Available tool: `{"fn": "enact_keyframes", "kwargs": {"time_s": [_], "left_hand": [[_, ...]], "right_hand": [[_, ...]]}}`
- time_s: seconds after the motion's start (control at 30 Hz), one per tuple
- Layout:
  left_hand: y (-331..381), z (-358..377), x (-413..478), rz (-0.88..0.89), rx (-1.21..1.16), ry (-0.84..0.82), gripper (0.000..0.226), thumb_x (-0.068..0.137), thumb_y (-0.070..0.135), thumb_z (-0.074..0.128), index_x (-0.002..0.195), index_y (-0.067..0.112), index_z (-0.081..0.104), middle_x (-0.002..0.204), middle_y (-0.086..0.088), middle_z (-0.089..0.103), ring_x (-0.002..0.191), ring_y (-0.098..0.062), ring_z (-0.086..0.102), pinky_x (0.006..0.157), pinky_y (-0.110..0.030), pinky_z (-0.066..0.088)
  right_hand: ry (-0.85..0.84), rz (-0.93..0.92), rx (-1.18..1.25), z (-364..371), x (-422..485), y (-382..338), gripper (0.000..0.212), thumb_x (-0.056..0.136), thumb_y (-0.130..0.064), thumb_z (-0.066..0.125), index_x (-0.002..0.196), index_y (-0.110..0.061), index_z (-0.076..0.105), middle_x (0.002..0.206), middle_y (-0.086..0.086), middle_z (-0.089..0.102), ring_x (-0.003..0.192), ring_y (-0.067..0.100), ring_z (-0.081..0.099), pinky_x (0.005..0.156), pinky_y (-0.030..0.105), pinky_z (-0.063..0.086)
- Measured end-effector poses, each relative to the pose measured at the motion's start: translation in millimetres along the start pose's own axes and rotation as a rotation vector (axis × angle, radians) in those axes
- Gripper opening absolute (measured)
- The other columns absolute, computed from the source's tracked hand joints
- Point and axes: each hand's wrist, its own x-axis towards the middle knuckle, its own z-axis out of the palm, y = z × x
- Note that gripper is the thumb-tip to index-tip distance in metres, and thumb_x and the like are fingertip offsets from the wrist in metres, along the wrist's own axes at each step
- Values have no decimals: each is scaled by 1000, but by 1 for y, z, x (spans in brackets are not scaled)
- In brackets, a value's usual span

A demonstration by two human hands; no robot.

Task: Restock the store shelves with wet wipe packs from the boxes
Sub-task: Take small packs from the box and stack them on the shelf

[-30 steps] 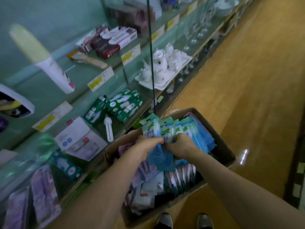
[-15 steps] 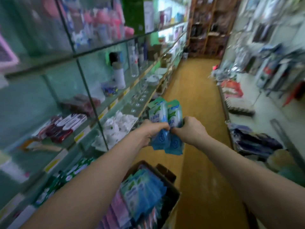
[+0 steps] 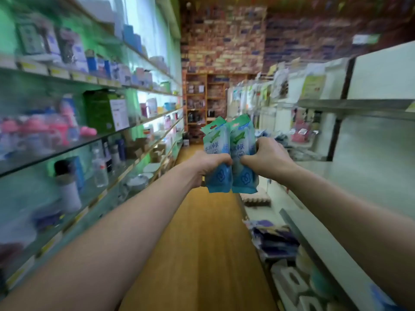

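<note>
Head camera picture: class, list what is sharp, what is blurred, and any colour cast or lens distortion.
Head view: the wet wipe packs, left hand and right hand are fairly sharp; head view: the glass shelves on the left are blurred and tinted green; head view: the wide lens bows the right shelving toward the edge.

The left grip (image 3: 209,164) and right grip (image 3: 268,156) cover the middle of the wet wipe packs (image 3: 216,143), so their count cannot be told. Left of the packs, the bottles (image 3: 100,169) on the glass shelves (image 3: 67,151) smear into blur. Right of the packs, the goods (image 3: 274,241) on the white shelf (image 3: 325,254) are blurred and cut by the frame's edge.
</note>
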Motion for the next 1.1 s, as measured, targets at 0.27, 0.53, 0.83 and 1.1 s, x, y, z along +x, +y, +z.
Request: {"fn": "enact_keyframes", "kwargs": {"time_s": [0.27,0.53,0.83,1.1], "left_hand": [[90,86,41,188,-8,-122,18,79,12,70,87,18,55,92,-5,63,78,-17,60,57,-28,49],[156,158,98,298,14,-226,23,76,18,75,85,13,55,88,-8,62,78,-20,60,66,-35,54],[212,239,187,417,-20,-483,25,78,19,74,91,12,53,92,-10,63,80,-21,62,66,-35,55],[260,333,216,508,-73,-716,27,81,23,72,94,15,50,93,-8,63,80,-19,63,68,-36,55]], "right_hand": [[241,9,-128,-102,36,40,10,80,-21,63,80,-11,59,81,7,62,81,25,59,72,36,51],[394,107,-276,-172,78,85,14,84,-25,63,85,-15,53,87,5,59,87,26,60,77,37,53],[577,268,-454,-241,136,134,14,86,-25,62,88,-13,55,95,6,62,91,23,61,81,38,54],[733,420,-597,-296,156,169,22,85,-23,64,101,-9,63,97,6,66,90,24,63,80,39,55]]}}
